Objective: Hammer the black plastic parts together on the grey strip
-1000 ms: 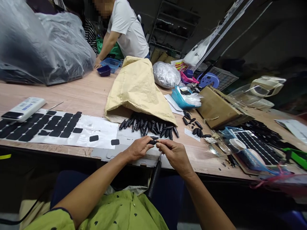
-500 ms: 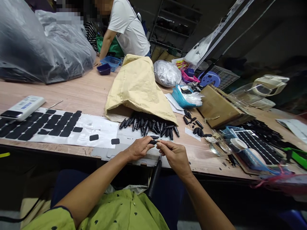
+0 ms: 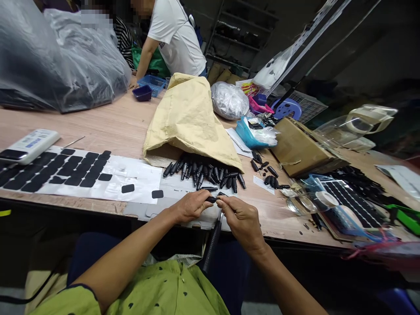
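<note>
Slightly nearer the close edge of the table [image 3: 98, 124] than half a second ago, the left hand [image 3: 192, 206] and the right hand [image 3: 241, 214] have come down together, while the pile beyond them lies as it did. Between their fingertips sits a small black piece [image 3: 211, 199], the left hand gripping one end with thumb and forefinger, the right hand pinching the opposite end; the fingers cover much of it.

Just beyond the left fingertips, a loose black part [image 3: 209, 189] lies on its own. Farther beyond both hands, a pile of slim black parts [image 3: 205, 171] spreads at the mouth of a beige sack [image 3: 188, 116]. Below the hands, a black-handled tool [image 3: 214, 240] slants toward the lap, its metal end close under the right hand.

Left of the left hand, a white sheet [image 3: 129, 169] carries rows of black rounded patches [image 3: 80, 170], with a white device [image 3: 31, 146] at its far side. Right of the right hand are a clear roll [image 3: 302, 204] and, farther beyond, a cardboard box [image 3: 302, 144].
</note>
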